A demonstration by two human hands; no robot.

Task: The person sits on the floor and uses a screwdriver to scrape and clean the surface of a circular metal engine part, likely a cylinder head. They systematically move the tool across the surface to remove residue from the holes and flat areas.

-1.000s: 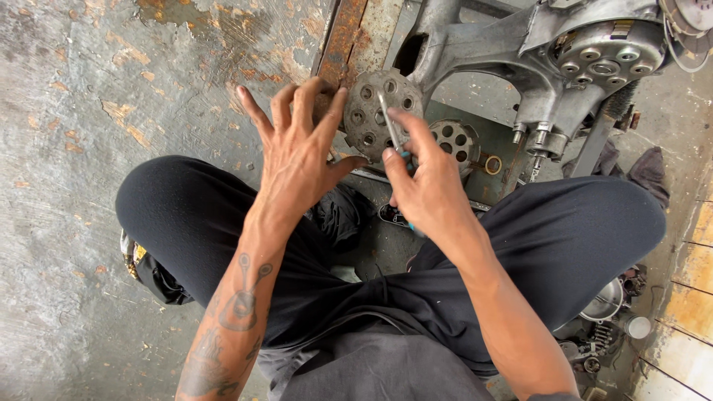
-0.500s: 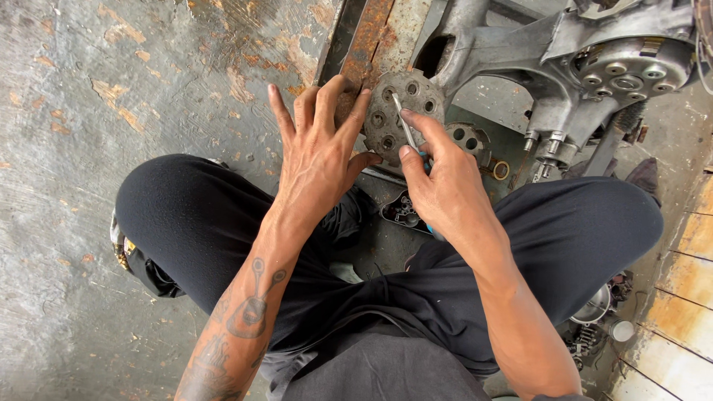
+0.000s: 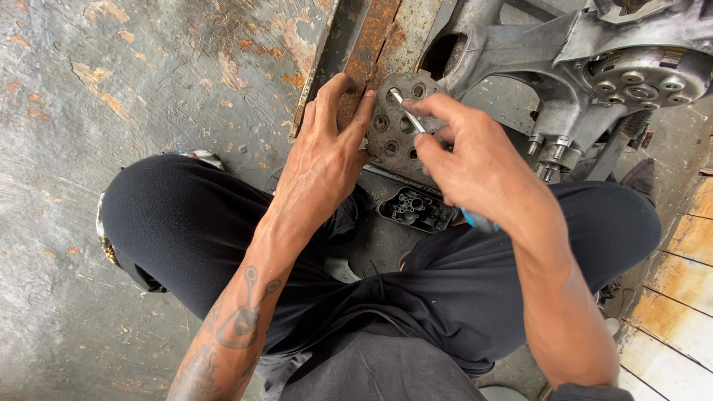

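Right hand (image 3: 475,160) pokes steel screwdriver (image 3: 407,111) into round, holed, grimy disc (image 3: 394,126).

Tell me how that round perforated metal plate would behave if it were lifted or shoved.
The round plate looks like thick grimy metal, so probably rigid and heavy for its size. Lying flat, it seems unlikely to roll or tip. The left hand braces its edge while the right hand works a screwdriver, suggesting it might slide.

The floor (image 3: 111,82) is grey concrete, worn, with rust-coloured patches. A rusty metal bar (image 3: 356,44) lies on it, going toward the top edge. Beside the bar lies a round metal disc (image 3: 397,130) with holes. A small black part (image 3: 416,208) with hollows lies near the disc. A grey engine casing (image 3: 564,52) rests at the upper right. Wooden planks (image 3: 687,297) are at the right edge.
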